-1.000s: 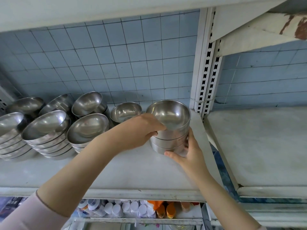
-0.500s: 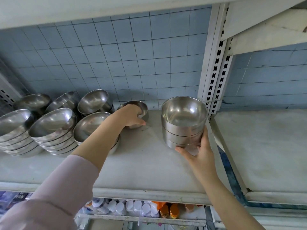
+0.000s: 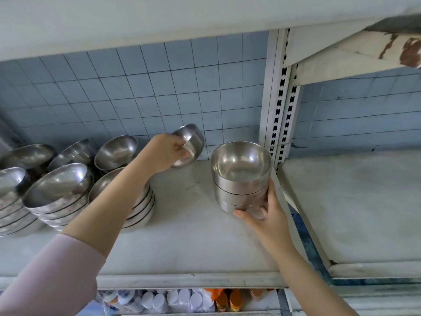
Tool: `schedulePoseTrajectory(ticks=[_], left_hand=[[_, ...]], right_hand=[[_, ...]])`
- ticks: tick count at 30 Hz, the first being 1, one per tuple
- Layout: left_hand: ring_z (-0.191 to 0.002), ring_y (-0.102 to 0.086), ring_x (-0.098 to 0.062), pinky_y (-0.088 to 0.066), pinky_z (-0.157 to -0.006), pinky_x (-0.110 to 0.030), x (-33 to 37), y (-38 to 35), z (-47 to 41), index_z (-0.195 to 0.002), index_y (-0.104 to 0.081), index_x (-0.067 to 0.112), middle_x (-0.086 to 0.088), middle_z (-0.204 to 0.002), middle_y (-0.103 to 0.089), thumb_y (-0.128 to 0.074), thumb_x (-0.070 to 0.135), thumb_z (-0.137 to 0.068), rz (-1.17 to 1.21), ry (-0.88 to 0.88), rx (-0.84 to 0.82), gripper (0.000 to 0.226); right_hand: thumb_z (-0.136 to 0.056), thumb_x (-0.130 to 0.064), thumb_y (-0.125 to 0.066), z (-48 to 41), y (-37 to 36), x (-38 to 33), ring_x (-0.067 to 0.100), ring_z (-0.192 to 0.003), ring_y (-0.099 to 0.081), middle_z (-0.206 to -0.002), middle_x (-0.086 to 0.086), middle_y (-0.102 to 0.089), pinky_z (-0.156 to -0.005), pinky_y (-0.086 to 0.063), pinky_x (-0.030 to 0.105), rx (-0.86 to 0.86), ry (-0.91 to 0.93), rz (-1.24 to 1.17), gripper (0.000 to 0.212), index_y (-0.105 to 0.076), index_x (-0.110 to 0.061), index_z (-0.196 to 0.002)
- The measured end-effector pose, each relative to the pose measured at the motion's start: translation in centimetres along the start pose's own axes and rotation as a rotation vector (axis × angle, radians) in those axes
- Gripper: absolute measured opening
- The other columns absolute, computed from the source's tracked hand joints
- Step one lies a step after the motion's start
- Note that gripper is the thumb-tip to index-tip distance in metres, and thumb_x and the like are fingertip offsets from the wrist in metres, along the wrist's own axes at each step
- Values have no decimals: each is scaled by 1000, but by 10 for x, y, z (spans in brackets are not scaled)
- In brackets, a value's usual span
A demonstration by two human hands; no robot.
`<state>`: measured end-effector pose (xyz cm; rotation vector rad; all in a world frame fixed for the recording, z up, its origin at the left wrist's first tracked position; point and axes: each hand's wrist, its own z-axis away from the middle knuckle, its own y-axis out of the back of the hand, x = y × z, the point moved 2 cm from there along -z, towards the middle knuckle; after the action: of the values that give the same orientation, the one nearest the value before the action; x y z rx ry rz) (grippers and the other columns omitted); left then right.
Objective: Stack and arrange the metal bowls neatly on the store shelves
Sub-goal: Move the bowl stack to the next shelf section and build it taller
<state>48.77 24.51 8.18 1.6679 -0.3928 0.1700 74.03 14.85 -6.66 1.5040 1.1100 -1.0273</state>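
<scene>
The nearest risk is a drop. If a bowl slips, it could roll off the front lip of the shelf (image 3: 193, 238) onto the capped bottles (image 3: 182, 301) on the level below. The left forearm also passes close over the leaning stacks of wider bowls (image 3: 57, 197) at the left, and a careless sweep could nudge those tilted piles over. Further in, the stack of three small steel bowls (image 3: 242, 179) is steadied only at its base. A bowl set in crooked or too hard may jam, or push the stack against the slotted upright (image 3: 280, 99) just to its right. The single small steel bowl (image 3: 190, 143) is tilted on its side and looks blurred, and smooth steel held at the rim could slip out.

The right hand (image 3: 266, 216), the nearer one, has its thumb and fingers curled round the bottom bowl of the stack, which appears to stand on the shelf at centre right. The left hand (image 3: 167, 151), farther back, pinches the single bowl by its rim. It holds the bowl above the shelf, left of the stack and close to the tiled wall (image 3: 159, 87).
</scene>
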Motion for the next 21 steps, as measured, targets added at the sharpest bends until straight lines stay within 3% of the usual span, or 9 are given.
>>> schedulePoseTrajectory(ticks=[1,3,5,6,7,9,11,15,21], left_hand=[[-80,-62,-23,-46,-69,-29,7,9,4,-92,-71,17,-4,-83,-67,-66,26,-88,68,-16,63,11],[-72,-59,-1,-43,-65,-12,26,28,16,-99,-70,35,9,-79,-66,-69,26,-86,188,-73,152,16],[-69,-55,3,-40,-62,-4,51,44,32,-106,-57,56,15,-73,-61,-67,27,-86,207,-218,159,37],[-71,-54,0,-40,-64,-5,63,48,39,-108,-55,57,12,-72,-62,-66,26,-88,176,-298,136,38],[-71,-53,-4,-42,-67,-8,74,48,44,-109,-60,50,7,-74,-65,-65,26,-90,122,-373,103,32],[-76,-56,-7,-50,-77,-30,92,40,52,-105,-68,32,3,-85,-70,-61,28,-93,-24,-450,19,14],[-90,-59,-13,-51,-79,-40,105,28,57,-102,-67,31,8,-96,-69,-56,31,-95,-132,-467,-75,13],[-98,-58,-13,-52,-80,-40,108,14,59,-109,-63,34,11,-102,-67,-50,34,-97,-257,-472,-199,17],[-98,-59,-13,-51,-80,-40,103,11,52,-108,-66,28,10,-102,-69,-50,31,-97,-304,-508,-236,19]], right_hand=[[-66,-38,-88,0,0,0,1,-130,-47,-146,-16,-47,-109,-42,34,2,-6,-6,115,-14,-42,-153],[-65,-34,-88,0,0,1,-1,-129,-47,-146,-17,-47,-110,-40,32,7,-19,-18,114,-15,-44,-152],[-66,-31,-89,0,-1,1,0,-129,-48,-147,-15,-47,-111,-40,34,10,-24,-20,114,-16,-42,-153],[-66,-29,-90,1,-1,1,1,-129,-48,-147,-13,-47,-111,-40,35,12,-22,-20,114,-17,-40,-153],[-66,-27,-90,1,-1,1,1,-130,-48,-147,-12,-48,-111,-40,36,16,-18,-22,114,-18,-38,-154],[-66,-25,-90,0,-1,1,2,-131,-47,-148,-10,-47,-112,-40,37,15,-9,-19,114,-19,-35,-154],[-66,-25,-90,1,-1,1,4,-132,-47,-148,-9,-47,-111,-41,38,15,-5,-11,114,-19,-32,-155],[-65,-28,-90,0,-1,2,6,-132,-48,-148,-8,-48,-110,-42,37,19,8,16,114,-19,-31,-155],[-65,-30,-89,-2,-2,5,7,-131,-48,-147,-6,-48,-108,-43,30,22,35,44,114,-19,-28,-155]])
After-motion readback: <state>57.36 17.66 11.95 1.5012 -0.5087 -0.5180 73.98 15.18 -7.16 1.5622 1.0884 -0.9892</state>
